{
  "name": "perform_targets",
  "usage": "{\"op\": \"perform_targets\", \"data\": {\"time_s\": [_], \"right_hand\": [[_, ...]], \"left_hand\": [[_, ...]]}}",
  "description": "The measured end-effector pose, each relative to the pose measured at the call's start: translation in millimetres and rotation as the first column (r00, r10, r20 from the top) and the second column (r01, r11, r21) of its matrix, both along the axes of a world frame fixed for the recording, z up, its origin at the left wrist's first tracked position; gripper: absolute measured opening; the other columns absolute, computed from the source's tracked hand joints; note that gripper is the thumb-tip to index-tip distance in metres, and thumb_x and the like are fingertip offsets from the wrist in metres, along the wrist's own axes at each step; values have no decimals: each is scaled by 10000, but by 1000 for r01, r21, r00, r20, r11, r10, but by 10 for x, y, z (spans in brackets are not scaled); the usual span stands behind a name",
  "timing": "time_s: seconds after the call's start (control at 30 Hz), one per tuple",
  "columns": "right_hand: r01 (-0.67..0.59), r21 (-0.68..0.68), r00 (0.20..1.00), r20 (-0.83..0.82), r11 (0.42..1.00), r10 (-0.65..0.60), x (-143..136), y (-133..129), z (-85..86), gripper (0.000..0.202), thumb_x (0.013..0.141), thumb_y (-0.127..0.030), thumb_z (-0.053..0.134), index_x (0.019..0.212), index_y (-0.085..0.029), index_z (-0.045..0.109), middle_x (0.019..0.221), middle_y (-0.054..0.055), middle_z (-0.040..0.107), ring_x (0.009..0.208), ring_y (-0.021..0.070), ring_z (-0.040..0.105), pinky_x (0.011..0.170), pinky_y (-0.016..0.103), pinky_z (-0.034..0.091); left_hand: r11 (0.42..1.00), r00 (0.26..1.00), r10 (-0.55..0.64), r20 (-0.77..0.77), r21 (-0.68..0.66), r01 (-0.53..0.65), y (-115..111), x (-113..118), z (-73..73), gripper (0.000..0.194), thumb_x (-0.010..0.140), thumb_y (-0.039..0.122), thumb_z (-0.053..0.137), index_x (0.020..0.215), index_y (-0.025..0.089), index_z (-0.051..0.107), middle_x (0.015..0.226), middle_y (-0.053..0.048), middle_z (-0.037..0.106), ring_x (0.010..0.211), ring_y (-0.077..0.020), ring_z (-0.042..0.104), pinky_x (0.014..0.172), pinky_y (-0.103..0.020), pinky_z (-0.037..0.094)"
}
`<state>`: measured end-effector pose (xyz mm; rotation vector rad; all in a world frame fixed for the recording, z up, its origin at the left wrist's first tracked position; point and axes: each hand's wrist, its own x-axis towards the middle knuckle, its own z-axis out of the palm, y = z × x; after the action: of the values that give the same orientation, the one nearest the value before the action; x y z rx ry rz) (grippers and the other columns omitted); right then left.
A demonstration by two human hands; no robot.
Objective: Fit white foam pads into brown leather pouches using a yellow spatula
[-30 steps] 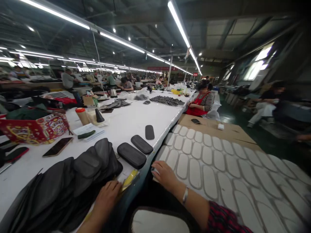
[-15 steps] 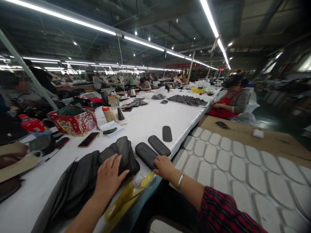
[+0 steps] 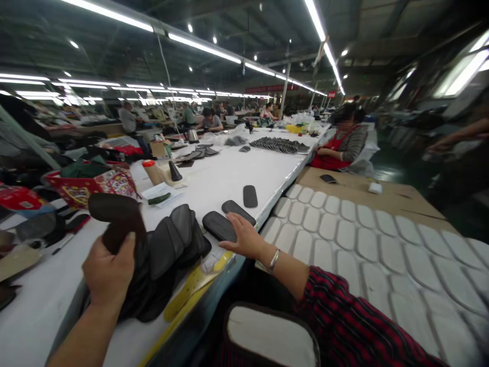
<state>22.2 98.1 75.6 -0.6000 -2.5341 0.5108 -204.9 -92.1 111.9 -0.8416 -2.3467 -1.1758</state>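
Observation:
My left hand (image 3: 109,270) is closed on a dark, floppy leather-like piece (image 3: 122,216), thumb on its near face, held up over the white table. Beside it a pile of black rounded pieces (image 3: 166,244) lies fanned out. My right hand (image 3: 246,237), a bracelet at its wrist, has thumb and fingers apart over a black oval pad (image 3: 216,224) near the table edge. Its fingertips also reach close to a second black oval pad (image 3: 237,210); whether they press on it I cannot tell. A third pad (image 3: 250,196) lies farther off.
Rows of pale oval pieces (image 3: 355,234) cover a board at right. Below me is a white oval panel with a dark rim (image 3: 271,336). A yellow strip (image 3: 191,290) runs along the table edge. A red patterned box (image 3: 91,188) stands left. A co-worker in a red apron (image 3: 332,153) sits beyond.
My left hand has moved left off the pile and lifted a dark piece. My right hand's fingers have spread above the pads. The view has shifted, and the white panel below shows more.

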Motion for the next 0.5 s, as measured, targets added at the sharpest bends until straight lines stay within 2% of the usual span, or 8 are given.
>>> {"op": "perform_targets", "data": {"time_s": [0.03,0.07,0.13,0.17,0.27,0.33,0.43,0.5], "right_hand": [[-76,-15,990,-118,997,73,84,-80,128,896,681,-570,638,1363,-118,274,1390,164,329,1300,239,261,1071,374,225],[-136,-43,973,-192,990,126,182,-160,242,945,643,-564,674,1369,-122,261,1409,157,297,1308,240,242,1076,365,218],[-243,-225,962,-179,944,205,437,-312,383,885,621,-526,707,1331,-146,341,1337,126,405,1231,236,366,1020,335,312],[-267,-393,963,-76,880,258,595,-381,392,733,642,-502,699,1248,-171,453,1211,86,523,1106,216,486,933,308,397],[-123,-815,844,215,567,492,1164,-566,179,379,649,-449,697,867,-143,649,750,-8,623,681,142,572,602,216,460],[18,-888,873,238,460,426,1543,-685,-61,294,637,-352,711,824,-133,651,678,-37,589,620,108,528,544,178,415],[159,-932,951,233,325,203,1961,-895,-342,290,653,-269,675,913,-145,643,745,-35,621,644,110,532,551,174,405],[220,-950,972,232,223,30,2098,-1048,-448,317,695,-282,625,982,-146,634,835,-5,654,719,146,572,613,205,442]], "left_hand": [[976,985,-157,69,-144,166,-9,218,6,377,768,471,515,980,168,587,928,-47,670,882,-246,614,778,-356,493],[903,929,-329,171,-233,362,-13,444,-8,363,743,488,544,936,188,610,831,-22,681,816,-229,628,746,-322,501],[746,740,-569,359,-154,648,-15,864,-88,359,757,490,534,940,194,621,844,-24,686,818,-211,629,780,-287,494],[680,629,-623,465,-76,729,-18,1034,-153,366,777,478,520,983,190,613,884,-35,685,844,-208,626,797,-282,490],[586,341,-623,704,132,799,-57,1343,-407,389,832,433,464,1114,185,567,989,-58,663,920,-210,605,842,-302,477],[521,230,-578,783,137,843,-122,1418,-582,361,843,420,446,1086,198,593,982,-51,654,918,-208,592,853,-312,465],[433,197,-487,851,39,900,-253,1466,-801,306,824,413,469,969,205,642,909,-34,645,875,-202,578,838,-305,448],[466,251,-395,884,-42,884,-323,1494,-912,292,790,424,508,915,194,637,807,-19,636,790,-195,574,754,-288,455]]}}
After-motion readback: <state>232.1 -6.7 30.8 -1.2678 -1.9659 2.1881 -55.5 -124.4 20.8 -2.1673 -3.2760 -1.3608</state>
